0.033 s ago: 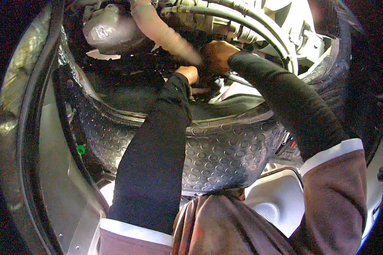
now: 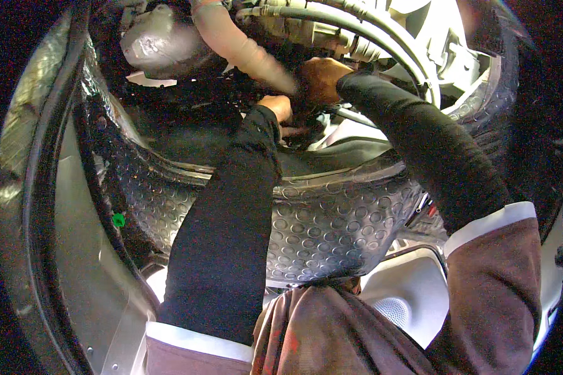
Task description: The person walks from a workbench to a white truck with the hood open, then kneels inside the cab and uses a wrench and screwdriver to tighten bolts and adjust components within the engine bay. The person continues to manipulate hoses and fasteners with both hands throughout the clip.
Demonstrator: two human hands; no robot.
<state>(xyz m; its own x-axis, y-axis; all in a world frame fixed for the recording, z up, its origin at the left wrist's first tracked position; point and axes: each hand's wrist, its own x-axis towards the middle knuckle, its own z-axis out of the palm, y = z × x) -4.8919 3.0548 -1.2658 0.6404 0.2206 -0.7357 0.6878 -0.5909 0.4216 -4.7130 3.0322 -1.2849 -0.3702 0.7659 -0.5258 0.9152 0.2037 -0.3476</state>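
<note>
Softly blurred, thick, pinkish-beige, a curved hose [image 2: 229,40], near the right hand [image 2: 325,80].

A dark, glossy floor covering [image 2: 331,231] (patterned with rows of round studs) curves along the opening's rim [image 2: 338,180].

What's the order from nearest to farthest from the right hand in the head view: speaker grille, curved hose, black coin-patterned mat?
From the right hand:
1. Curved hose: just above it in the picture.
2. Black coin-patterned mat: below it.
3. Speaker grille: lowest, below the mat, toward the right.
</note>
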